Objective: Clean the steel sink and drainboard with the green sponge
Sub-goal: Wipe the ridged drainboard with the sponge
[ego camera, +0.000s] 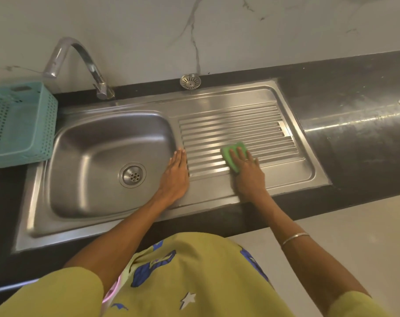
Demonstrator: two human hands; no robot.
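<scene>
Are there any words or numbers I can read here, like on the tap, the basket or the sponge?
No readable text anywhere.
Green sponge: no label showing.
Teal basket: only holes, no words.
Tap: plain metal, no brand visible.
Yellow shirt: blue shapes and a white star, no letters.

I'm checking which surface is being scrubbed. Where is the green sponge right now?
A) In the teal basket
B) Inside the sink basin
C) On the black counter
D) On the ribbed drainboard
D: the right hand presses the green sponge flat onto the ribbed drainboard.
</scene>
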